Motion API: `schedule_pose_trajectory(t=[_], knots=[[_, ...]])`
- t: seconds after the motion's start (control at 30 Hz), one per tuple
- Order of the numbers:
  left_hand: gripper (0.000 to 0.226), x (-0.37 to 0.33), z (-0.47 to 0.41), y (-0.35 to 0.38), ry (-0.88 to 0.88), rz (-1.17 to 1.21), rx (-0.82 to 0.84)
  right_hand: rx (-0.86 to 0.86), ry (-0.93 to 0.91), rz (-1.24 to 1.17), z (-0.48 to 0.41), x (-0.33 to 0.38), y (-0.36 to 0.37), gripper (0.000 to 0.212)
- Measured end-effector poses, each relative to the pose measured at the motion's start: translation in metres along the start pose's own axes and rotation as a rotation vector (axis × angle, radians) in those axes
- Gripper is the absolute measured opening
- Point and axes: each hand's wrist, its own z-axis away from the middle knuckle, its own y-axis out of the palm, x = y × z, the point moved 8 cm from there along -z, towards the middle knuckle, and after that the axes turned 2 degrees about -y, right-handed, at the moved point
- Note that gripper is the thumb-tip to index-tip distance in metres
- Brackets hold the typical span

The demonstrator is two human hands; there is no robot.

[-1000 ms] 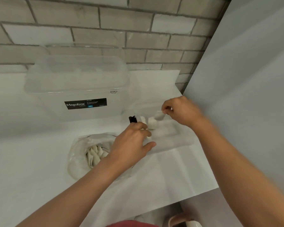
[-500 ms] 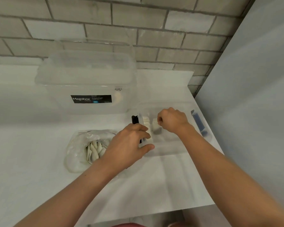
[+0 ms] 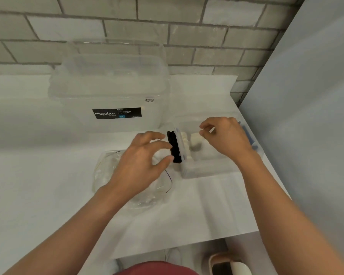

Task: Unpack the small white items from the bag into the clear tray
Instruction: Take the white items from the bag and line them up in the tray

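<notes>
Storage box stands behind. Bag lies under the wide-spread, empty left hand. Clear tray, just beside, holds white items. The right hand hovers above them, fingers curled; whether it holds anything, I cannot tell. A careless left hand could knock the tray's black clip and shift it.

Both forearms are bare (dull red clothing below)

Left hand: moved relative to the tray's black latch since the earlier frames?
Yes, leftward. The left hand had fingers past the black latch in the clear plastic tray; now they stop at the latch, over the clear plastic bag.
</notes>
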Motion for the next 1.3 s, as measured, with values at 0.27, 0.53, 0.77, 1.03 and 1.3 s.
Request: schedule_pose_trajectory(t=[0.27,0.53,0.77,1.03,1.3], knots=[[0.018,0.09,0.041,-0.052,-0.165,-0.214,-0.119,0.048,-0.171,-0.389,0.07,0.128,0.022,0.011],[0.065,0.134,0.067,-0.018,-0.25,-0.44,0.361,0.419,-0.1,0.103,0.068,0.149,0.143,0.014],[0.072,0.137,0.07,-0.016,-0.206,-0.408,0.345,0.357,0.009,0.048,0.074,0.163,0.157,0.019],[0.063,0.121,0.062,-0.039,-0.116,-0.185,0.225,0.249,-0.043,-0.009,0.071,0.167,0.12,0.021],[0.058,0.085,0.041,-0.055,-0.136,0.181,0.236,0.254,-0.434,0.22,0.072,0.216,0.041,0.027]])
